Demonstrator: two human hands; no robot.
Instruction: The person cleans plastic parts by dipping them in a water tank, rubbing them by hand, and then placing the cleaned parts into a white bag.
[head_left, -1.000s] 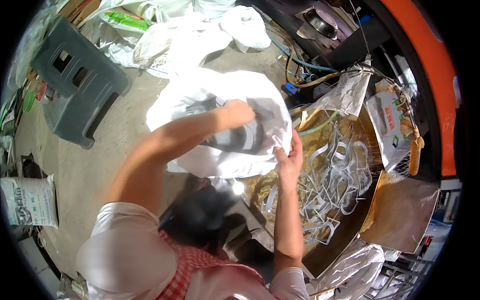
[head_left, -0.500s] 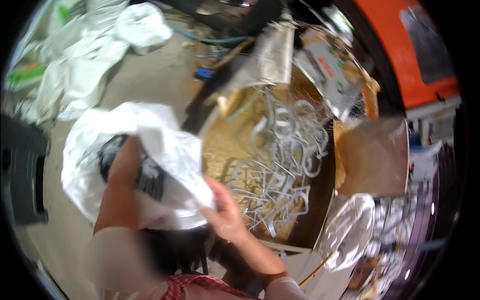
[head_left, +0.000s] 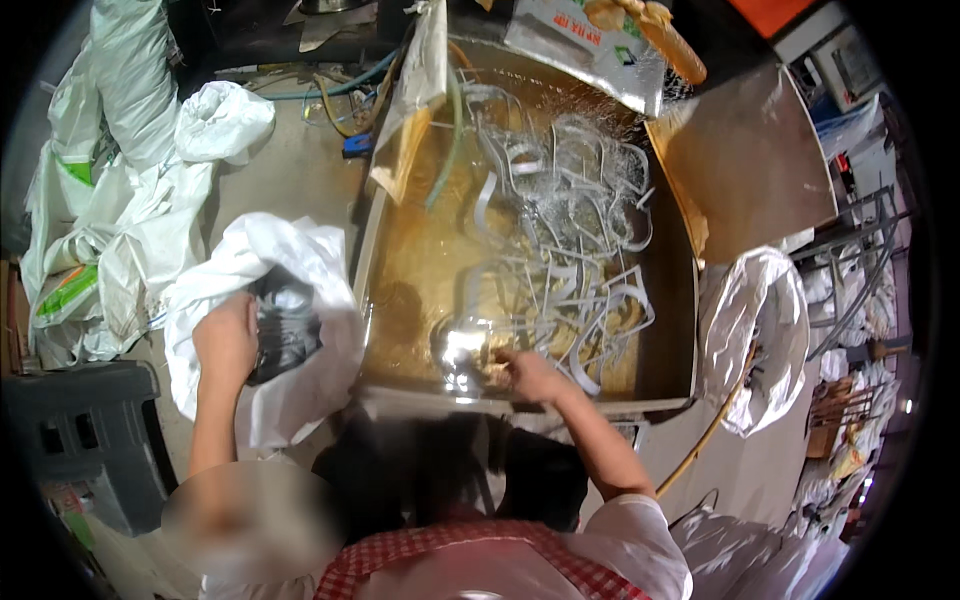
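On the left stands an open white woven sack point(head_left: 270, 425) with dark grey strips point(head_left: 285, 325) bunched inside. My left hand point(head_left: 226, 335) is closed at the left side of its mouth, gripping the rim as far as I can see. My right hand point(head_left: 538, 378) reaches over the near edge of a shallow water tank point(head_left: 690, 340), its fingertips at the water beside a bright glare. Water and glare blur those fingers. Right of them, a tangle of curved light-grey strips point(head_left: 570, 260) lies in the yellowish water.
More white sacks point(head_left: 130, 230) heap up at the far left, above a dark grey plastic box point(head_left: 90, 430). A brown panel point(head_left: 750, 160) leans at the tank's right edge. Beyond it, another open white sack point(head_left: 765, 330) stands beside a thin stick point(head_left: 690, 460).
My right hand has let go of the sack's rim and moved to the water. My left hand has come up from inside the sack to its edge. The view has shifted.
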